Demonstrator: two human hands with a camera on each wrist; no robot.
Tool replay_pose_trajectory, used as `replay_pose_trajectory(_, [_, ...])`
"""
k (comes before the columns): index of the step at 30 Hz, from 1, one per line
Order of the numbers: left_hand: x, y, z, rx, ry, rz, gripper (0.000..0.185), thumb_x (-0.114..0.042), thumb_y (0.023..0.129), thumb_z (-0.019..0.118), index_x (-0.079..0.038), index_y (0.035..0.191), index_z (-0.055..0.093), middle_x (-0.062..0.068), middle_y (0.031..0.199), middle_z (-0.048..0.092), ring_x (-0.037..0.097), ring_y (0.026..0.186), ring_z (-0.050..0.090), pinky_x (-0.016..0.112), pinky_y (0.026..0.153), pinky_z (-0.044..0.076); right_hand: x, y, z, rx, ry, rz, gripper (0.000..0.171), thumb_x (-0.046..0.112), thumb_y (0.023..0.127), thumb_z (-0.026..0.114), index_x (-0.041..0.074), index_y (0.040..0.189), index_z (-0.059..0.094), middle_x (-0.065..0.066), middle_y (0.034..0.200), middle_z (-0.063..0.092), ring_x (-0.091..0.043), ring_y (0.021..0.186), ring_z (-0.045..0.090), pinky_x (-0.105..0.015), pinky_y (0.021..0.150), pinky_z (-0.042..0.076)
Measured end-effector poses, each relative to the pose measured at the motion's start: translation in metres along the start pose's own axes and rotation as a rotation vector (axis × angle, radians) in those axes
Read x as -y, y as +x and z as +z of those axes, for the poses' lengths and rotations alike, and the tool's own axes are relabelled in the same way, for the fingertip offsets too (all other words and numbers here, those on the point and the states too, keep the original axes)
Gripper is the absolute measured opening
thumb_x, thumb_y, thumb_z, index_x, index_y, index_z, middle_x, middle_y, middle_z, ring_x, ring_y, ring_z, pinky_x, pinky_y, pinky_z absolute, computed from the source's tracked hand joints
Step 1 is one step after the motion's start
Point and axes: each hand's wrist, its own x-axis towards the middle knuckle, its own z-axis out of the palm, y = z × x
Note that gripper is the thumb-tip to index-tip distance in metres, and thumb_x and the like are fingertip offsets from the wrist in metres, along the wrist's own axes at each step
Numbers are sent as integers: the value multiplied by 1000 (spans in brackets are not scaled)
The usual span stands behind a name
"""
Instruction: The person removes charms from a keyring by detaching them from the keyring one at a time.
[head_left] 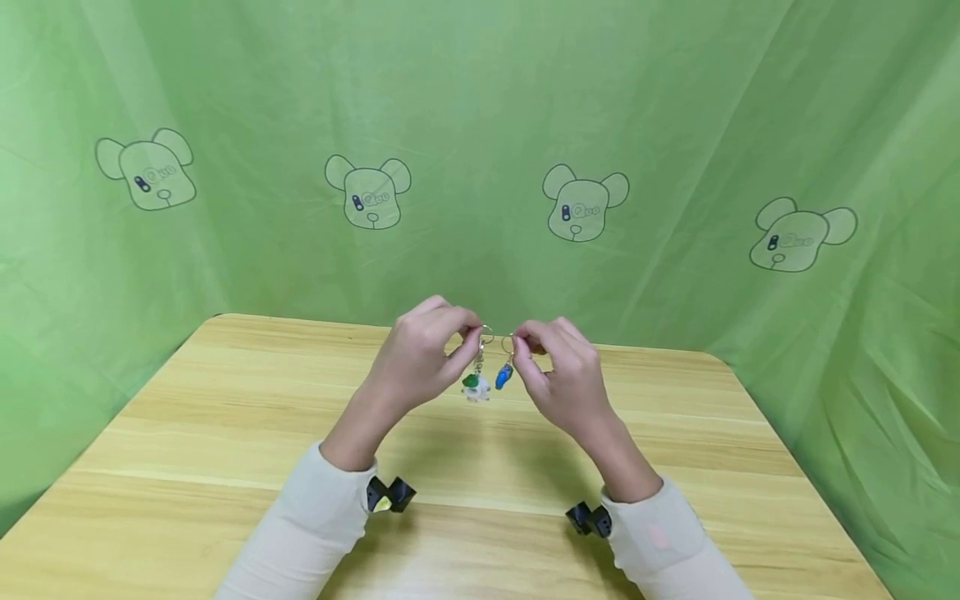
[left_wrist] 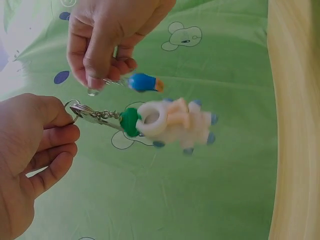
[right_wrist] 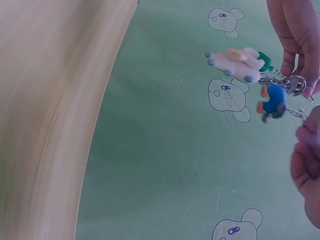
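Table: wooden table (head_left: 225, 433) under both arms, with a green cloth (head_left: 675, 125) hung up behind it, printed with bear faces.
Sleeves: two pale sleeves (head_left: 300, 533) lie nearest, each with a small black camera at the wrist.
Left hand: the left hand (head_left: 416, 358) is up above the table, fingers curled. It pinches a metal ring (left_wrist: 75, 111) between thumb and finger.
White toy: a white toy (left_wrist: 175, 125) with a green cap hangs from that ring on a short chain (left_wrist: 102, 116). It dangles in the air, not touching the table.
Right hand: the right hand (head_left: 562, 375) is just beside the left one. Its fingertips are pressed together on a second small ring (left_wrist: 93, 91).
Blue toy: a little blue toy (left_wrist: 144, 82) with an orange tip hangs from the right hand's ring, just beside the white toy.
Doing it well: I think the two rings are about to be joined. Keep both pinches tight, hold the left ring still, and bring the right ring slowly to its gap.
Watch out: the swinging toys can twist the chain, so let them hang quiet first.
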Motion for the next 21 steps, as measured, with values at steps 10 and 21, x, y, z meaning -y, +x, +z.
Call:
replay_pose_trajectory(10, [1, 0, -1, 8, 1, -7, 6, 2, 88, 70, -3, 89, 72, 6, 83, 74, 16, 76, 64, 22, 67, 53, -15, -10, 3, 444, 18, 232, 2, 4, 98, 68, 4, 98, 70, -3, 86, 69, -15, 77, 58, -30, 67, 53])
replay_pose_trajectory(21, [0, 1, -2, 11, -4, -14, 6, 3, 88, 70, -2, 89, 72, 6, 84, 75, 16, 76, 64, 22, 67, 52, -40, -27, 16, 780, 127, 335, 4, 1, 97, 68, 4, 95, 69, -4, 86, 70, -9, 74, 60, -27, 69, 56])
